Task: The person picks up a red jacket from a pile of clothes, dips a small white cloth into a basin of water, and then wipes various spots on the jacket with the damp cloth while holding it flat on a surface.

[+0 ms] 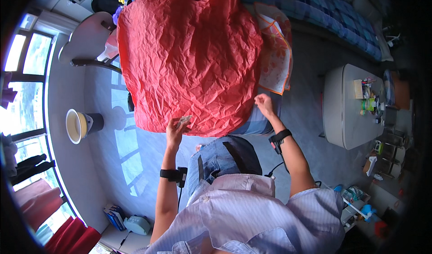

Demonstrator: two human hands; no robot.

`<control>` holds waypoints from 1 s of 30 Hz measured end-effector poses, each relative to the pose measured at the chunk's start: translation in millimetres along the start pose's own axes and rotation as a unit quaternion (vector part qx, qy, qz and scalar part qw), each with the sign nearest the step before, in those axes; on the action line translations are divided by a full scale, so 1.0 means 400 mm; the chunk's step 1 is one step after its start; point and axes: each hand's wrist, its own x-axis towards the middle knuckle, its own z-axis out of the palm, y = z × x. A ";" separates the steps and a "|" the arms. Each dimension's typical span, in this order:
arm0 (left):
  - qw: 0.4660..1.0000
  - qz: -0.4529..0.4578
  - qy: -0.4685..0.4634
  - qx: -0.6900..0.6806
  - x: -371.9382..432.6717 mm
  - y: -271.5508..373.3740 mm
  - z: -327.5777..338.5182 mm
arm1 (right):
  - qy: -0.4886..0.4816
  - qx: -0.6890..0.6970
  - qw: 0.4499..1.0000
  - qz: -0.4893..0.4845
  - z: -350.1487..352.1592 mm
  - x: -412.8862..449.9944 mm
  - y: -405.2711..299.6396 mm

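A large, heavily creased red sheet of thin material (192,68) lies spread out before me, over a blue checked fabric surface (260,122). At its near edge, my left hand (175,129) grips a small pale, crumpled piece (184,120) between thumb and fingers; what it is made of is too small to tell. My right hand (265,104) is raised just off the sheet's right edge with its fingers curled. Nothing shows in that hand, though the inside of its fingers is hidden. Each forearm wears a black strap with a small cabled device.
A folded cloth with orange trim (275,58) lies beside the red sheet. To the left are a grey chair (89,38) and a cream basin (77,126) on a dark bucket. A white table (351,119) with several small items stands right; a plaid-covered bed (320,14) lies beyond.
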 end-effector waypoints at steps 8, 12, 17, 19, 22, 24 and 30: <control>0.997 0.031 -0.071 0.004 0.057 0.029 0.025 | 0.081 -0.152 0.982 -0.075 0.046 0.109 -0.221; 0.993 0.020 -0.109 -0.027 0.094 0.044 0.047 | 0.125 -0.147 0.980 -0.048 0.026 0.160 -0.206; 0.990 0.041 -0.132 -0.038 0.134 0.040 0.036 | 0.172 -0.118 0.978 0.009 0.048 0.228 -0.202; 0.988 0.026 -0.143 -0.053 0.149 0.041 0.084 | 0.163 -0.158 0.973 0.026 -0.022 0.299 -0.174; 0.992 0.009 -0.120 -0.035 0.167 0.035 0.101 | 0.134 -0.129 0.975 0.118 -0.028 0.363 -0.219; 0.994 0.018 -0.101 -0.020 0.179 0.033 0.150 | 0.151 -0.149 0.965 0.156 -0.068 0.431 -0.236; 0.998 0.036 -0.054 0.022 0.222 0.058 0.232 | 0.037 -0.143 0.963 0.224 -0.076 0.525 -0.250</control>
